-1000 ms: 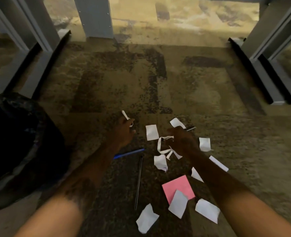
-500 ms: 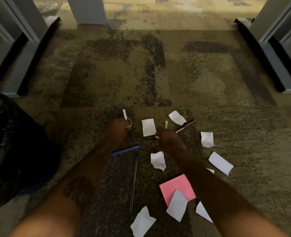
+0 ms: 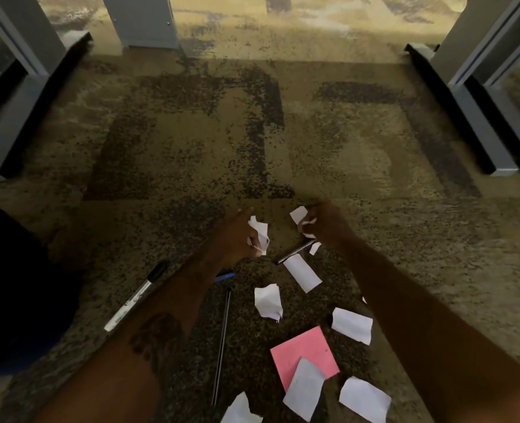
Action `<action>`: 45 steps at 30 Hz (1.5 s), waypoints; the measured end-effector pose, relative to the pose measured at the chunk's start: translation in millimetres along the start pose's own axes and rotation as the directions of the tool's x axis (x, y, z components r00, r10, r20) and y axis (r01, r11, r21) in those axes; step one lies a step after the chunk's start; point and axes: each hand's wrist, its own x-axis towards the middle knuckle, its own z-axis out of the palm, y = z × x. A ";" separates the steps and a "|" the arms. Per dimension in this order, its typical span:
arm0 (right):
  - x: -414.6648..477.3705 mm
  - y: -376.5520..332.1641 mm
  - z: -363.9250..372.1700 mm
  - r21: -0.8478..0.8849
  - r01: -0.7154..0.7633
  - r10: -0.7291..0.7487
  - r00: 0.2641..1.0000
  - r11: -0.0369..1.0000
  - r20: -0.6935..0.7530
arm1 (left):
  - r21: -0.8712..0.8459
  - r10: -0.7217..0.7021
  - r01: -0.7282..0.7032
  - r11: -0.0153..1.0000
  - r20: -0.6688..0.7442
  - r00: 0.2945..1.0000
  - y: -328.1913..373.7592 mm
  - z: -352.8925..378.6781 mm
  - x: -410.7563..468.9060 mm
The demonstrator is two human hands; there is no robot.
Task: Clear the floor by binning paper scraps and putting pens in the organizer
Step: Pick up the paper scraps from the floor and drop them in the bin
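Scraps of white paper [image 3: 304,388] and a pink note [image 3: 304,352] litter the near carpet [image 3: 374,154] beside a thin black pen [image 3: 221,346] and marker [image 3: 136,296]. Farther out, left hand [image 3: 237,239] clutches crumpled scraps [image 3: 260,232]; right hand [image 3: 323,221] is closed on torn paper [image 3: 300,215].

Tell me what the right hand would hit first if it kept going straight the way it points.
Probably nothing but bare carpet: the right hand, closed on white scraps, points away from the person, and no object shows ahead of it; depth is unclear.

Marker [image 3: 136,296] left of thin pen [image 3: 222,346], scraps [image 3: 268,300] right.
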 end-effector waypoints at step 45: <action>-170.3 -465.1 47.3 0.350 0.596 -0.666 0.737 0.723 0.120 | -0.175 -0.463 0.447 0.877 -0.552 0.693 -113.6 -318.6 -362.1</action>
